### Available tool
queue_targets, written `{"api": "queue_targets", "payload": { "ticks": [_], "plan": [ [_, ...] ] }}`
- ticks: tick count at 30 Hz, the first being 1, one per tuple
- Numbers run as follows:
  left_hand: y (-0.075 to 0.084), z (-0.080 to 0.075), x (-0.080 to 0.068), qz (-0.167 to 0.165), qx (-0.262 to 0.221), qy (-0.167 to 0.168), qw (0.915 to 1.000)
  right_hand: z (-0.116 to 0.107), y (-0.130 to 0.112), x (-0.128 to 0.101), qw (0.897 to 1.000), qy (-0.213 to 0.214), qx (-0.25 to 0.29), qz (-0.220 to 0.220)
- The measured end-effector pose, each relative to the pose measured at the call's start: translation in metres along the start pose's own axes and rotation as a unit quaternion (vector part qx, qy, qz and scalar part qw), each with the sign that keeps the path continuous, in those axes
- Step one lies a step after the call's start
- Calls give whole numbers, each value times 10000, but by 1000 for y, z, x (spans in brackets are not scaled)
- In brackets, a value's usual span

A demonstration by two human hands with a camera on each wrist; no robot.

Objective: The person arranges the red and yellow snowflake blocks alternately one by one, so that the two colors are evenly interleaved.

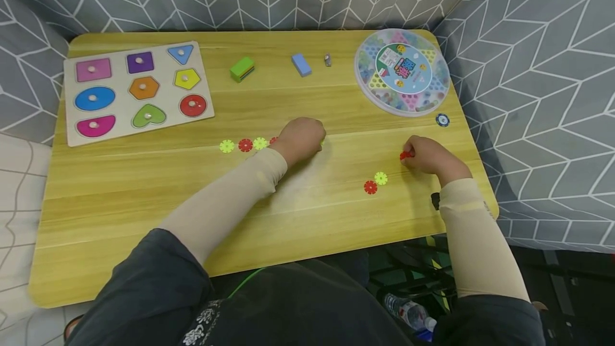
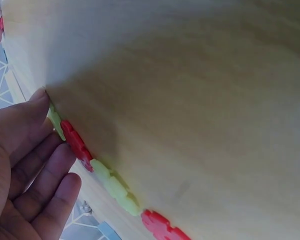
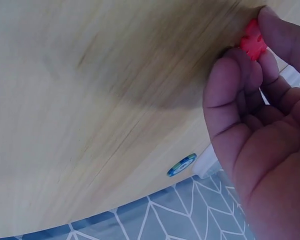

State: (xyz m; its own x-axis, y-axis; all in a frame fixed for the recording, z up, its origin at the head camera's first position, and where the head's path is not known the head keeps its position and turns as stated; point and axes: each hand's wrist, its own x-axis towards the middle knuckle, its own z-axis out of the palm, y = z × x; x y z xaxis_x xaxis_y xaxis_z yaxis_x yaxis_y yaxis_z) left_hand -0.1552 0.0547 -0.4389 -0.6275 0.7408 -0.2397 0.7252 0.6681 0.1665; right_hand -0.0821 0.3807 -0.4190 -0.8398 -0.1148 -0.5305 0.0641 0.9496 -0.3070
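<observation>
A row of notched, flower-shaped plastic discs, alternating yellow-green and red, runs across the table, with a yellow-green disc (image 1: 227,146) at its left end. My left hand (image 1: 300,139) is at the row's right end, hiding part of it in the head view. Its thumb and finger pinch the end yellow-green disc (image 2: 55,121), beside a red disc (image 2: 77,145). Over the table's right side, my right hand (image 1: 431,158) pinches a red disc (image 3: 253,40) between thumb and fingers. Nearer the front lie a loose red disc (image 1: 370,187) and a yellow-green disc (image 1: 381,178), touching or almost touching.
A shape puzzle board (image 1: 168,83) lies at the back left. Behind the row are a green block (image 1: 242,69), a blue block (image 1: 301,64) and a small metallic object (image 1: 328,60). A round game box (image 1: 402,72) and a blue-white round token (image 1: 442,119) lie back right.
</observation>
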Motion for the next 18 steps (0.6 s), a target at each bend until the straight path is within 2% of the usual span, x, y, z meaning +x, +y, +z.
{"api": "queue_targets", "payload": {
  "ticks": [6,10,14,18],
  "plan": [
    [-2,1,1,16,-35,62,10000,1,2,2,9999,-27,139,-78],
    [-3,0,1,22,10,43,10000,-1,-2,4,9985,317,343,-301],
    [-2,0,1,4,35,58,10000,-7,-24,12,9932,854,470,-643],
    [-1,2,1,22,11,110,9999,-10,-60,26,9865,1009,635,-1121]
  ]
}}
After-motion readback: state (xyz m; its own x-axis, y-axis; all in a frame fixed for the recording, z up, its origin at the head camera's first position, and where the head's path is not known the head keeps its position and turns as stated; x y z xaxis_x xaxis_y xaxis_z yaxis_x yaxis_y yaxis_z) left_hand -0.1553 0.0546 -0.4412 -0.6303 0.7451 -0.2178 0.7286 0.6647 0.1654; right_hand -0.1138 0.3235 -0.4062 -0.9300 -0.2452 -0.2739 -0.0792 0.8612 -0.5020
